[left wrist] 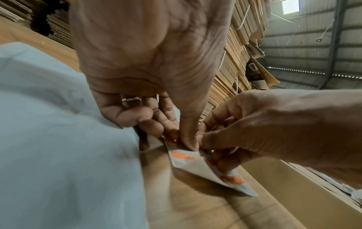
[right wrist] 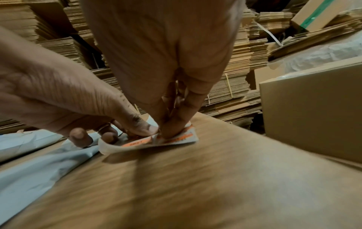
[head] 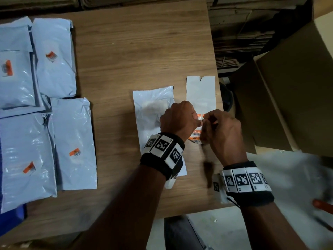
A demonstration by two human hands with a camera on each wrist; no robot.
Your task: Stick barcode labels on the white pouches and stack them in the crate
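Currently, both my hands are pinching the label sheet (head: pixel 195 137), lifted off the table (head: pixel 144 51): left hand (head: pixel 177 117) thumb and fingers curled on its edge, right hand (head: pixel 221 130) nipping an orange barcode label (left wrist: pixel 184 155). Unlabelled white pouch (head: pixel 151 112) is lying just left of the sheet; four labelled pouches (head: pixel 73 141) are lying well left of it.

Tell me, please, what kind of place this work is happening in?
Probably a packing warehouse. Flattened cardboard stacks stand behind the wooden table, the roof is corrugated metal, and labelled white pouches lie in rows beside an open carton.
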